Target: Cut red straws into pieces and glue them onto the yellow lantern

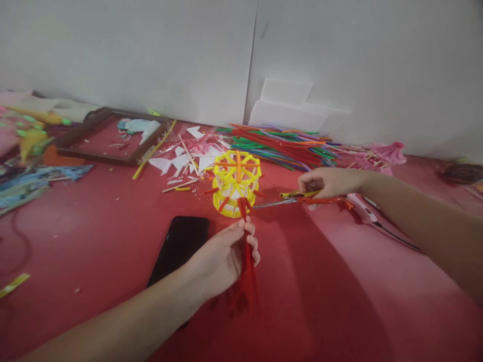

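Note:
My left hand [226,256] is closed around a small bundle of red straws [247,266], held upright in the middle of the red surface. Their top ends reach the yellow and orange straw drum [237,182] standing just beyond. My right hand [326,182] comes in from the right and lies over a pair of scissors [290,201] with red and yellow handles. The fingers curl at the handles and the blades point left toward the drum.
A black phone [180,247] lies left of my left hand. A heap of coloured straws [283,143] sits by the wall, with white paper scraps [181,162], a wooden frame [105,138], white foam blocks [290,108] and a glue gun [362,211] around.

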`<state>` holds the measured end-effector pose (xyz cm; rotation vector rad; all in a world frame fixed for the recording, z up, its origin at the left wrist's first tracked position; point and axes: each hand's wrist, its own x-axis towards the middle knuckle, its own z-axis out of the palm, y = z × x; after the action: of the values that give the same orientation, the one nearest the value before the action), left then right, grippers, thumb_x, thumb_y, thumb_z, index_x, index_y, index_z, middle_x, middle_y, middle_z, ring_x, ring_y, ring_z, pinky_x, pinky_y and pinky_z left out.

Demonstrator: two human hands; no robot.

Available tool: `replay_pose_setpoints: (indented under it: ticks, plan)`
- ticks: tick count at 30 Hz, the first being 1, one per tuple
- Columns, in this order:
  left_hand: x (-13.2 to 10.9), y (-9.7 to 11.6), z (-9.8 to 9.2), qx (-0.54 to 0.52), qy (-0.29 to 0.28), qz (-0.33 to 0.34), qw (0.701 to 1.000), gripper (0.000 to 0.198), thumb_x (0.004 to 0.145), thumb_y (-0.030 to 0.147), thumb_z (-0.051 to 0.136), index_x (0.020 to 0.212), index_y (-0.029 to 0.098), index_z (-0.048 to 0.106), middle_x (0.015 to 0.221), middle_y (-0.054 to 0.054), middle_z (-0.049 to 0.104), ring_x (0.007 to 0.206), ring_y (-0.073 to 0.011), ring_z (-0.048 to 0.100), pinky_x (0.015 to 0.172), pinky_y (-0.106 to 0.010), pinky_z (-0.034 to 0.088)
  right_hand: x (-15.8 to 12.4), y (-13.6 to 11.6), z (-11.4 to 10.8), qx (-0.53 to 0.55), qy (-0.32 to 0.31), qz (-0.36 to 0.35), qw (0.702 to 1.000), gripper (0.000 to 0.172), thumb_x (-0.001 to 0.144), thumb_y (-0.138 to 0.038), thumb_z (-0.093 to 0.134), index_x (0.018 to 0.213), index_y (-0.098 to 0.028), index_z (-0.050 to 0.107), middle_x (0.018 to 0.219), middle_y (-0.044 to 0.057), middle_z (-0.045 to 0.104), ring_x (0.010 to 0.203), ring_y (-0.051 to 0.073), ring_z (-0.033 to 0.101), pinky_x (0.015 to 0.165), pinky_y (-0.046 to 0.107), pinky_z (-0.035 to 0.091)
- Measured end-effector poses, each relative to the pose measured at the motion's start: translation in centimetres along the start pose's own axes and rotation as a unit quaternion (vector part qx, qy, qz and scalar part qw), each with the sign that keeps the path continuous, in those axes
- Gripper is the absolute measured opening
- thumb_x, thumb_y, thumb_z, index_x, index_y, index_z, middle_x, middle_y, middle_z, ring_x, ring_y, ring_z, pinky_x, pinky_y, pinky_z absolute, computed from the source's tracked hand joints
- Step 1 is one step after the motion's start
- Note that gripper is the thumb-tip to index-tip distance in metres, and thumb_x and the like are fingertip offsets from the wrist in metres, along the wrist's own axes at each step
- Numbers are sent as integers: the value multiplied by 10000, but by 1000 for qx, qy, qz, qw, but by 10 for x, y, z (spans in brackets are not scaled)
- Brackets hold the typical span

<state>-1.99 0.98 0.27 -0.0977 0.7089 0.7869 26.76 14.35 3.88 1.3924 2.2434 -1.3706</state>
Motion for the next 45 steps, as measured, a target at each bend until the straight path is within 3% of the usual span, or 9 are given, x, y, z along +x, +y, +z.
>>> replay_pose_setpoints:
  ticks: [10, 33, 45]
  plan:
    - [2, 0, -2, -4, -4, -1, 1000, 167, 997, 146, 438, 899, 132, 572, 720, 51, 596, 551, -60, 584, 608, -264, 480, 5, 5, 0, 7, -11, -18, 1000, 334, 666, -470, 789, 775, -238, 574, 701, -43, 629, 678, 167, 604, 590, 275, 390]
    - [1, 0, -1, -9, 4, 12, 1000, 165, 985, 123, 442, 881, 123, 570, 736, 46, 580, 560, -59, 575, 597, -255, 495, 9, -3, 5, -19, -4, -37, 999, 323, 695, -432, 770, 799, -219, 551, 711, -40, 562, 635, 131, 488, 563, 254, 349]
    - [-4, -5, 5, 12, 56, 84, 995, 175, 943, 61, 474, 808, 124, 565, 725, 37, 555, 525, -55, 510, 562, -234, 478, 6, -11, 6, -27, -14, -27, 999, 314, 727, -494, 736, 803, -227, 588, 695, -35, 597, 645, 147, 540, 550, 258, 347]
